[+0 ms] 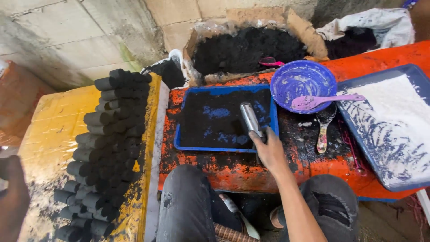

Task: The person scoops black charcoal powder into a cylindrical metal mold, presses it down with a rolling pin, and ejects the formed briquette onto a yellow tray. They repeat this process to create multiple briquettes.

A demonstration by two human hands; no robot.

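My right hand (268,150) grips a short metal tube (250,117), held tilted over the blue tray (179,143) of black charcoal powder on the orange table. The tube's upper end points away from me. My left hand (12,197) hovers at the far left edge of view, blackened, holding nothing that I can see, beside the rows of black cylindrical briquettes (109,134) stacked on the yellow board (58,121).
A blue bowl (302,80) with a pink spoon (324,100) sits behind the tray. A second spoon (323,127) lies on the orange table (233,168). A large blue tray of white powder (394,121) is at right. A cardboard box of black powder (248,47) stands behind.
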